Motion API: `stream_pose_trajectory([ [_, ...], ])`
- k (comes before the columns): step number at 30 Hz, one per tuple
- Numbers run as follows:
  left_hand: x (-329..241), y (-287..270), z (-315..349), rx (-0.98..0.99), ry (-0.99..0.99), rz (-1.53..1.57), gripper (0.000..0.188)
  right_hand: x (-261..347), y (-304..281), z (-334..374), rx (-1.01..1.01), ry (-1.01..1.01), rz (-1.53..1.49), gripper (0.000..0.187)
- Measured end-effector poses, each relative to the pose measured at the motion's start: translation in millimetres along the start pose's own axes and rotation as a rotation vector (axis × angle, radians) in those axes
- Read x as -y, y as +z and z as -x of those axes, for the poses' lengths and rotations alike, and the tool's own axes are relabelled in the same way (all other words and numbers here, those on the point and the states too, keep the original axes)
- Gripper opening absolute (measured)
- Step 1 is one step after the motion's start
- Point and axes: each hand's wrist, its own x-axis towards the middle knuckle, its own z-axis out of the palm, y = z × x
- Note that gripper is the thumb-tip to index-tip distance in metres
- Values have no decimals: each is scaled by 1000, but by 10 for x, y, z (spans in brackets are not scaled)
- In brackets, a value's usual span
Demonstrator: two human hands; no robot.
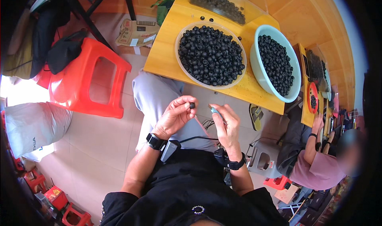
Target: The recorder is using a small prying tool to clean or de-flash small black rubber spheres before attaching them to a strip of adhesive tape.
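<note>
A: What sits closest?

B: A black shirt (187, 190), filling the lower middle, with both forearms reaching up from it.

A: Now start at the left.

B: A stuffed white sack (34, 124) stands near a red plastic stool (71, 84). Next comes a pale trouser leg (153, 92), partly under the yellow table (161, 53).

A: And the left hand?

B: The left hand (175, 115) is in front of the table, pinching a single black bead (192, 105) between thumb and fingers. A dark band (155, 141) circles that wrist.

A: What's beyond it?

B: A round, shallow tub (178, 37) on the table, heaped with similar beads. Behind that, a clear box (254, 10) holds more.

A: The right hand?

B: The right hand (228, 124) is closed round a small light-blue tool (216, 112), its brownish tip pointing towards the bead but apart from it. I can't tell what kind of tool it is.

A: Further right?

B: A pale aqua basin (258, 73) full of beads, then a co-worker (316, 168) in a mauve top, seated at another table (307, 116).
</note>
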Motion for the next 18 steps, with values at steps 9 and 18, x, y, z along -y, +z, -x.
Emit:
stream_pose_trajectory([
  [9, 5, 0, 19, 8, 13, -79, 22, 198, 78, -12, 123, 7, 177, 20],
  [18, -19, 16, -9, 60, -25, -84, 15, 164, 91, 8, 131, -25, 230, 21],
])
